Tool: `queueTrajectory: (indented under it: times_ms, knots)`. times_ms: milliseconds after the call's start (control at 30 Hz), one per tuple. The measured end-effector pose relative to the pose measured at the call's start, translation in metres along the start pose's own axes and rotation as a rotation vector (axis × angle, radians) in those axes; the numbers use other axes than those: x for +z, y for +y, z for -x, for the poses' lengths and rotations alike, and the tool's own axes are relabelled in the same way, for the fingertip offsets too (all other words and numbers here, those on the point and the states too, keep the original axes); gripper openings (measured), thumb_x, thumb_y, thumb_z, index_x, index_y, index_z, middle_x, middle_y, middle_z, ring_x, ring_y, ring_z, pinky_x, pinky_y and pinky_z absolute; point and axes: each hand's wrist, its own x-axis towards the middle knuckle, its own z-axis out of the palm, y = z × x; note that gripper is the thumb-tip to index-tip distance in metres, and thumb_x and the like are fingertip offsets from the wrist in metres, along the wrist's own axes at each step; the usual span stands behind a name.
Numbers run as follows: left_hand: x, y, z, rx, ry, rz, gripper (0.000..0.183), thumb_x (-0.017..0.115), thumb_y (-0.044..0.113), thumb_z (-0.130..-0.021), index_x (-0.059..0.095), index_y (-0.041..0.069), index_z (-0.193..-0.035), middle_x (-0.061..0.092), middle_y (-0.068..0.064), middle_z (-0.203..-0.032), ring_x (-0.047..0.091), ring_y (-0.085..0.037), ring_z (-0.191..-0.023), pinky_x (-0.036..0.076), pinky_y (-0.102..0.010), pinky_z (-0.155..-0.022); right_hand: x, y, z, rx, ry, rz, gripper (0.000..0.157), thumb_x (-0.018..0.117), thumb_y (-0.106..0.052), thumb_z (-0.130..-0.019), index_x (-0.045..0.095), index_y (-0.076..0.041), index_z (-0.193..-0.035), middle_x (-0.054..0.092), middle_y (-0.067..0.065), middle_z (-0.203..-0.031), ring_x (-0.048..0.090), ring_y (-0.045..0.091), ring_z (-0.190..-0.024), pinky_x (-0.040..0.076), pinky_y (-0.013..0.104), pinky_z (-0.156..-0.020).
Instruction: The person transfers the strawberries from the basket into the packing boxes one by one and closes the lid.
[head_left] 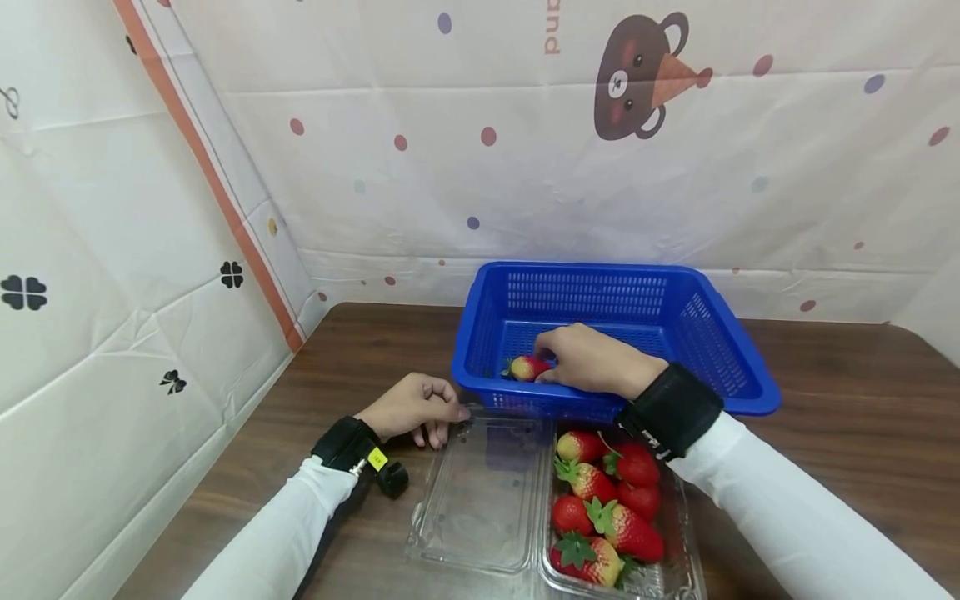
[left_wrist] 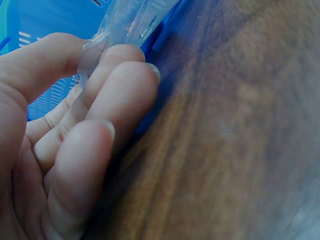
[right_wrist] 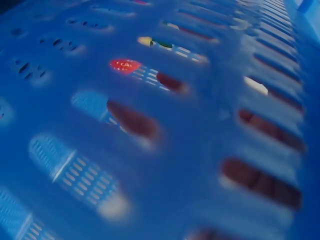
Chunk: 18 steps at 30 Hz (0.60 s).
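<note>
My right hand (head_left: 588, 360) reaches over the front rim of a blue slotted basket (head_left: 750, 392) and pinches a strawberry (head_left: 527, 367) low inside it. The right wrist view is filled by the basket's wall (right_wrist: 195, 115), with a bit of red strawberry (right_wrist: 125, 65) showing through a slot. My left hand (head_left: 416, 408) pinches the far left corner of a clear plastic clamshell lid (head_left: 480, 500), between thumb and finger (left_wrist: 50, 60). Several strawberries (head_left: 630, 529) with green leaves lie in the clamshell's other half, right of the lid.
Both containers stand on a brown wooden table (head_left: 840, 392), the clamshell directly in front of the basket. A printed white cloth (head_left: 360, 192) hangs behind the table, and another cloth (head_left: 112, 333) borders the left side. A black wrist camera (head_left: 392, 479) sits beside the left hand.
</note>
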Motion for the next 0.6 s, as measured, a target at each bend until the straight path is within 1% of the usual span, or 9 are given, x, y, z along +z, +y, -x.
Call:
queueTrajectory:
  times_ms: [100, 233, 400, 600]
  knots:
    - [0.0, 0.0, 0.0, 0.004, -0.005, 0.006, 0.032, 0.073, 0.038, -0.084, 0.065, 0.007, -0.086, 0.065, -0.009, -0.06, 0.06, -0.019, -0.048, 0.047, -0.023, -0.038, 0.002, 0.0, -0.003, -0.002, -0.007, -0.006, 0.03, 0.07, -0.02, -0.088, 0.065, -0.003, -0.113, 0.069, 0.011, -0.104, 0.06, 0.015, -0.083, 0.056, 0.041, -0.081]
    - [0.001, 0.0, 0.001, 0.01, -0.01, 0.011, 0.032, 0.073, 0.038, -0.084, 0.064, 0.007, -0.086, 0.065, -0.009, -0.06, 0.06, -0.019, -0.048, 0.047, -0.023, -0.038, 0.004, -0.001, -0.006, -0.011, -0.009, -0.005, 0.03, 0.071, -0.019, -0.088, 0.065, -0.003, -0.113, 0.068, 0.01, -0.103, 0.058, 0.015, -0.08, 0.056, 0.04, -0.08]
    - [0.001, 0.001, 0.001, 0.008, -0.008, 0.008, 0.032, 0.073, 0.038, -0.084, 0.064, 0.008, -0.086, 0.066, -0.009, -0.06, 0.061, -0.02, -0.049, 0.048, -0.023, -0.038, 0.007, -0.002, -0.012, -0.016, -0.006, 0.013, 0.026, 0.071, -0.018, -0.088, 0.066, -0.004, -0.109, 0.067, 0.009, -0.098, 0.057, 0.016, -0.076, 0.056, 0.038, -0.077]
    - [0.0, 0.002, 0.002, 0.007, -0.008, 0.011, 0.032, 0.073, 0.038, -0.084, 0.064, 0.007, -0.086, 0.065, -0.009, -0.06, 0.061, -0.02, -0.049, 0.048, -0.023, -0.039, 0.008, -0.003, -0.019, -0.019, -0.021, 0.026, 0.023, 0.069, -0.018, -0.089, 0.066, -0.004, -0.108, 0.065, 0.005, -0.09, 0.055, 0.016, -0.074, 0.055, 0.036, -0.074]
